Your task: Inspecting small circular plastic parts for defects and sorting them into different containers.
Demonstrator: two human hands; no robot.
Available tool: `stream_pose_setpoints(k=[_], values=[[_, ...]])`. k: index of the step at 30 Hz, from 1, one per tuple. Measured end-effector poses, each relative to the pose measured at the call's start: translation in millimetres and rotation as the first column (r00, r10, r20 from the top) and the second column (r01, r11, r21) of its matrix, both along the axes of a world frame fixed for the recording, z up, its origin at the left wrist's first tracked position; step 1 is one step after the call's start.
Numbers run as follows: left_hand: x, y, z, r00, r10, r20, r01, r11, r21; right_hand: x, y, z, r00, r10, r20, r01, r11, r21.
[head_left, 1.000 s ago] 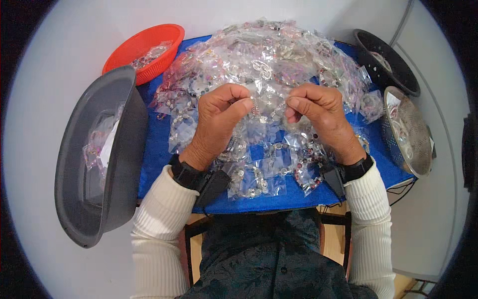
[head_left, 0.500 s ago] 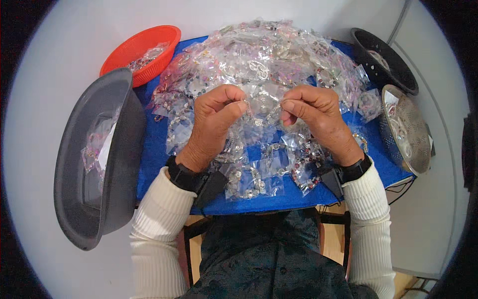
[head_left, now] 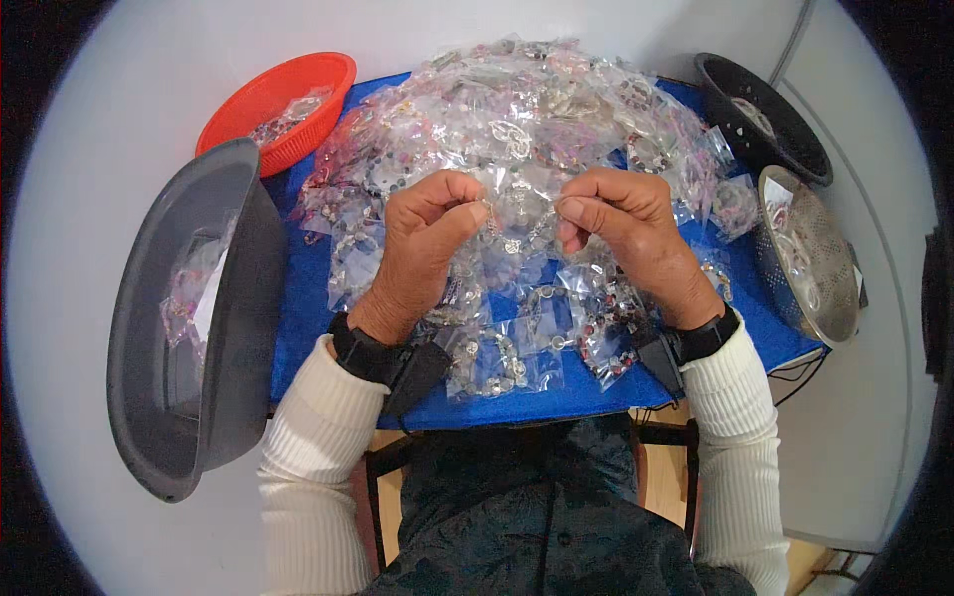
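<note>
Over the front of a heap, my left hand (head_left: 427,233) is closed in a pinch, thumb against forefinger. My right hand (head_left: 636,228) pinches the same way, a short gap to the right. Between them both hold a clear plastic bag (head_left: 522,204) by its sides, with a silvery charm bracelet (head_left: 512,245) in it. The bag's outline blends into the packets behind. Below the hands lie more bagged bracelets (head_left: 492,363), some silvery, some with dark red beads.
A large heap of bagged jewellery (head_left: 527,109) covers the blue cloth (head_left: 417,412). A grey tub (head_left: 248,328) and a red basket (head_left: 323,124) stand left. At right are a black basket (head_left: 795,154) and a metal colander (head_left: 840,288), each holding packets.
Both hands stay nearly in place, pinching the bag. The whole view has shifted very slightly to the left.
</note>
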State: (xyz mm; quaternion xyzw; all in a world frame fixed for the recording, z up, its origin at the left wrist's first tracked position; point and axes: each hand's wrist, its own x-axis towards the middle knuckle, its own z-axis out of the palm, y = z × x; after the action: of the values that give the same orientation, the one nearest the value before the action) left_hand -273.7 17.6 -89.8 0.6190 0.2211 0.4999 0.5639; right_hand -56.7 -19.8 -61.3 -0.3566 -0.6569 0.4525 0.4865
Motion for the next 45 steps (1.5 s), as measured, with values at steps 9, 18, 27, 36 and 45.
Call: stream_pose_setpoints(k=[9,18,27,36,45], values=[[5,-10,10,0.997,-0.011,-0.076,0.011,1.000,-0.001,-4,-2,1,0.995,0.056,0.084,-0.061,0.997,0.055],[4,-9,9,0.989,0.000,-0.149,-0.002,1.000,-0.015,-6,-3,-1,0.996,0.068,0.060,-0.068,0.998,-0.003],[2,-5,6,0.993,-0.042,-0.110,0.042,0.999,0.001,-3,-1,-2,0.993,0.091,0.068,-0.092,0.996,0.003],[5,-5,4,0.996,-0.005,-0.085,0.004,1.000,-0.007,-7,-3,1,0.999,0.047,0.028,-0.045,0.998,-0.040],[8,-8,6,0.996,-0.023,-0.083,0.021,0.999,-0.033,-1,2,-2,0.993,0.074,0.090,-0.069,0.996,-0.051]])
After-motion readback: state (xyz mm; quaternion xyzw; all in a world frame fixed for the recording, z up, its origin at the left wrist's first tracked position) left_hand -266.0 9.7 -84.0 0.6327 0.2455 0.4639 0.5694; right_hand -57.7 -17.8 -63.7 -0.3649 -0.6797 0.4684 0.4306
